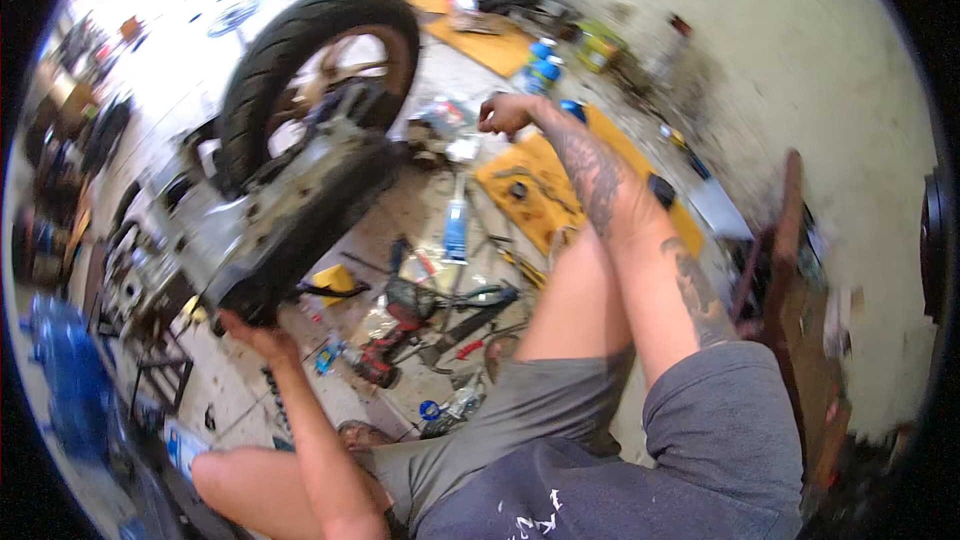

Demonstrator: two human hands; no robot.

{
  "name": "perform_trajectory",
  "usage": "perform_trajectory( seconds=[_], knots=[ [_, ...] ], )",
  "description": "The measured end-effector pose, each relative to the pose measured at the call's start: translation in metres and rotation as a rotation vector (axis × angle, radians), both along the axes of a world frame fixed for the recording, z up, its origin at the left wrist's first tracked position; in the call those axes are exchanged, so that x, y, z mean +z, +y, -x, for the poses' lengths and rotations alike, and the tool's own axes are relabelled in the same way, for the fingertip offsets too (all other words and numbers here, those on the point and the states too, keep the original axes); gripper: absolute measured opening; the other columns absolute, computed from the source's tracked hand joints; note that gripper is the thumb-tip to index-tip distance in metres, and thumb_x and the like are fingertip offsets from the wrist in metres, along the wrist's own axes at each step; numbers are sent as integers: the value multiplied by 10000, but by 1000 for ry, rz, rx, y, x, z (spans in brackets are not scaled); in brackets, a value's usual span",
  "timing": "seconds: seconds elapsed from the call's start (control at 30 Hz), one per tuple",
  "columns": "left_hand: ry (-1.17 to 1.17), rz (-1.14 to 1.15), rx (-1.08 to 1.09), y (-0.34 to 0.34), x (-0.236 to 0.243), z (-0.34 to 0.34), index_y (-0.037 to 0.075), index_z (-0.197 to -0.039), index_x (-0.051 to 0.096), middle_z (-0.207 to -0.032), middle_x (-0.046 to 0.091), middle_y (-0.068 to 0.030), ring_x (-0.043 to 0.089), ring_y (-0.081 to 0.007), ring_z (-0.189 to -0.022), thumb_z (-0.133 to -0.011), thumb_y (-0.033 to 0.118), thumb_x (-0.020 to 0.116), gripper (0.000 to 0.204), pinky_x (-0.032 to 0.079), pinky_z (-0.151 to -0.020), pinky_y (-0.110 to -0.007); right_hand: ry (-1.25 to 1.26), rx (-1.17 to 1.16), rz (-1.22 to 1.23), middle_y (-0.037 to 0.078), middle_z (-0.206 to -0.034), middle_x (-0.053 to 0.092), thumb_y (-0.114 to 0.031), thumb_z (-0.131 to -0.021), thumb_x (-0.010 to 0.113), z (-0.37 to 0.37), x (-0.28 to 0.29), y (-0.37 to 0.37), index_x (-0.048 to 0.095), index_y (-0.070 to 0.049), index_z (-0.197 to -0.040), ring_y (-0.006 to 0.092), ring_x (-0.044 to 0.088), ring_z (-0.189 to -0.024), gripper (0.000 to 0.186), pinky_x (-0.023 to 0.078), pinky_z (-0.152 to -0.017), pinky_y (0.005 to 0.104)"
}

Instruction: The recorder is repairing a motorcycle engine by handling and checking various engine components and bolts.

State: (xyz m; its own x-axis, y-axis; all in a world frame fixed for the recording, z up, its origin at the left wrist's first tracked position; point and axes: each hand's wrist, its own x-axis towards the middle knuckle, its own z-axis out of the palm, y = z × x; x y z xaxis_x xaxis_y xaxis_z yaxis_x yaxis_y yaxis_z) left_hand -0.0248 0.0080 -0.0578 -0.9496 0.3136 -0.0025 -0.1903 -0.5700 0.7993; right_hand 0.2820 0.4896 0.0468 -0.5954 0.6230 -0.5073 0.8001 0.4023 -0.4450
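Note:
A scooter's rear engine unit with a grey metal body and a long black casing (315, 225) lies aslant on the left, its black-tyred wheel (240, 105) at the far end. My left hand (258, 334) grips the near lower end of that casing; part of its fingers is hidden beneath it. Over the floor right of the wheel, my right hand (508, 114) is raised with fingers curled together. Whatever they hold, if anything, I cannot make out. Below this hand are a blue and white tube (455, 231) and a yellow cardboard sheet (515, 175) with small dark parts on it.
A red and black cordless power tool (405, 305) lies among scattered hand tools between my legs and the casing. Blue-capped bottles (542, 70) stand beyond my right hand. A large blue water jug (65, 370) is at the far left. The wall (800, 60) rises on the right.

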Motion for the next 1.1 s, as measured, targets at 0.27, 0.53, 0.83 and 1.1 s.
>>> perform_trajectory(
  seconds=[0.27,0.53,0.83,1.1],
  knots=[
    [-114,222,64,9,37,-17,169,-1421,478,-1406,542,-83,468,-277,-1325,-953,685,367,705,330,-1113,-497,233,-401,-705,155,-837,686,-173,-812,661,-337,-5,-16,641,-11,-948,260,663,-754,212,517,-690,403],
    [-360,607,117,-53,-48,2,70,-1235,596,-1023,661,-83,612,-193,-877,-997,440,499,451,501,-731,-329,-282,-1191,-344,175,-835,704,-310,-780,749,-546,-184,-130,694,-27,-827,342,670,-772,292,541,-713,417],
    [-35,1204,-778,-29,-58,-77,83,-1108,616,-740,619,-24,465,-79,-514,-998,244,576,199,367,-462,-217,-223,-727,-187,163,-1162,552,-280,-794,793,-542,-230,-224,496,-109,-1246,362,601,-1063,567,511,-878,441],
    [728,1527,-1089,-20,-55,-103,19,-1153,623,-888,699,-161,671,-227,-783,-957,238,634,294,521,-722,-355,-234,-571,-131,193,-1181,475,-253,-958,582,-537,-253,-236,429,-82,-1204,407,607,-1038,337,512,-876,504]
  ],
)
